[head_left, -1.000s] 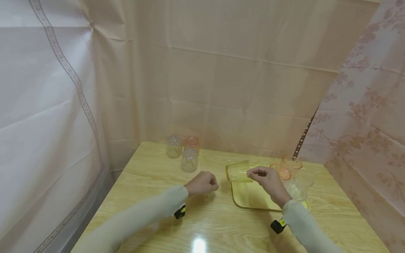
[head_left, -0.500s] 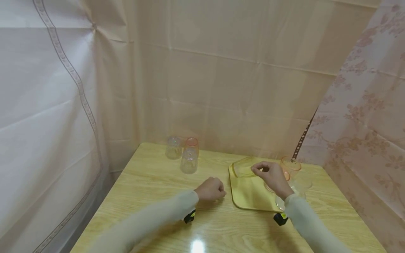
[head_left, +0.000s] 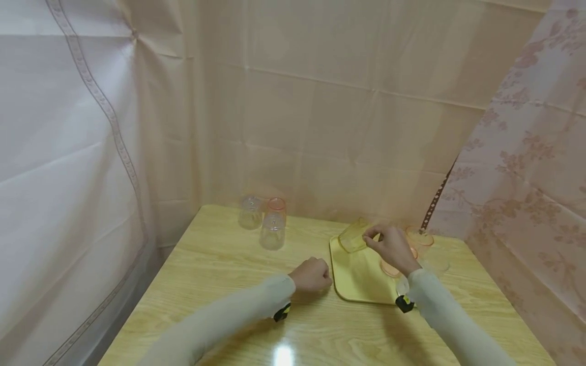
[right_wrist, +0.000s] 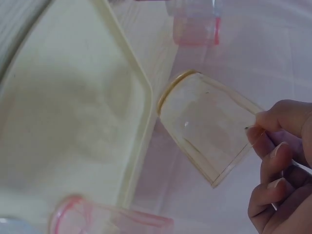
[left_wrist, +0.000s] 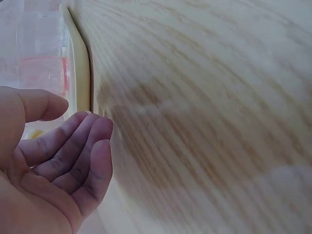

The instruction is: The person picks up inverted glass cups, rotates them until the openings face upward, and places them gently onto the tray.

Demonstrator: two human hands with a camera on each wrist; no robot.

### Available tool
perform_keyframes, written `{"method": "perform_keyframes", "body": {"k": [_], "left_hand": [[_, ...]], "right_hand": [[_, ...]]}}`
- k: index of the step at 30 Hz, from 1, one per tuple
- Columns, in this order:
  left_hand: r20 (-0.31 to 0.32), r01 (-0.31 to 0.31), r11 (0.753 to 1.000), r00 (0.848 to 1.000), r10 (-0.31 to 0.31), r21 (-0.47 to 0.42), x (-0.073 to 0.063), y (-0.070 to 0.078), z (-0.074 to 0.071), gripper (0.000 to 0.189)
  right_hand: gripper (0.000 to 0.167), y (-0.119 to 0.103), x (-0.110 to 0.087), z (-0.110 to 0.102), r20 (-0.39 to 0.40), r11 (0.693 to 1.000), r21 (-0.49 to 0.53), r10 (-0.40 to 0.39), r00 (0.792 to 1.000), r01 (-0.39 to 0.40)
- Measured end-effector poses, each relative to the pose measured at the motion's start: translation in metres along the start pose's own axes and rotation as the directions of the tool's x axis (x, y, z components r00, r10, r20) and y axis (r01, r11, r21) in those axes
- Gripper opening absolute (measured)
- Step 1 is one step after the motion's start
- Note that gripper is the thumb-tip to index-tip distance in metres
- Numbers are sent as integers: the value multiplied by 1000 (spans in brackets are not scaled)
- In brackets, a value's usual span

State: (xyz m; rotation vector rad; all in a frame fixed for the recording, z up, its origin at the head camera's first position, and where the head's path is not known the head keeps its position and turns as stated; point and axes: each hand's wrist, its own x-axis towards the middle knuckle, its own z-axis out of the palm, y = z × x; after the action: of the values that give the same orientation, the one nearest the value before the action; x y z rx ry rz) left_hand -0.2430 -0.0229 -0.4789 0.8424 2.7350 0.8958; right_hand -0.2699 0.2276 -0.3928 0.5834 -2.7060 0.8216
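My right hand [head_left: 391, 248] pinches the rim of a clear yellow cup [head_left: 352, 238] between thumb and fingers. The cup tilts over the back left corner of a pale yellow tray [head_left: 357, 284]; in the right wrist view, its thick base [right_wrist: 174, 90] points away from the hand. Whether it touches the tray cannot be told. Near the tray's left edge, my left hand [head_left: 312, 275] hangs loosely curled around nothing; its bare palm shows in the left wrist view. A pinkish-orange cup [right_wrist: 122, 222] and a clear cup [head_left: 403, 285] are on the tray's right side, partly hidden by my right arm.
Two clear cups [head_left: 272, 235] and a pink cup [head_left: 276, 204] stand upside down in a group at the back left of the wooden table [head_left: 220, 264]. Another orange-rimmed cup [head_left: 419, 237] is behind my right hand. Curtains [head_left: 320, 127] hang around the table.
My right hand has carried the yellow cup back and slightly right, tipping its base down toward the tray's corner. My left hand has moved right, closer to the tray.
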Motion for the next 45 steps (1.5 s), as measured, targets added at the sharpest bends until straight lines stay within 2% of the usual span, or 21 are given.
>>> {"method": "perform_keyframes", "body": {"k": [4,8,18,29,39,45], "left_hand": [[13,34,998,999,-34,-50,1,0,5,46],[15,62,996,998,-61,-61,1,4,7,47],[-9,44,997,999,-44,-60,6,9,14,52],[-25,47,999,999,-46,12,9,11,18,56],[-7,72,997,997,-72,-3,10,12,18,58],[1,74,997,997,-74,0,10,12,18,59]], "right_hand": [[4,3,4,0,-12,997,-50,-51,999,50],[4,8,8,-1,-16,994,-82,-79,997,77],[8,18,15,-8,18,992,-124,-19,1000,21],[5,37,21,-10,24,970,-234,-59,998,63],[5,52,25,-11,49,954,-296,-33,998,46],[5,57,24,-10,51,943,-328,-43,998,57]]}}
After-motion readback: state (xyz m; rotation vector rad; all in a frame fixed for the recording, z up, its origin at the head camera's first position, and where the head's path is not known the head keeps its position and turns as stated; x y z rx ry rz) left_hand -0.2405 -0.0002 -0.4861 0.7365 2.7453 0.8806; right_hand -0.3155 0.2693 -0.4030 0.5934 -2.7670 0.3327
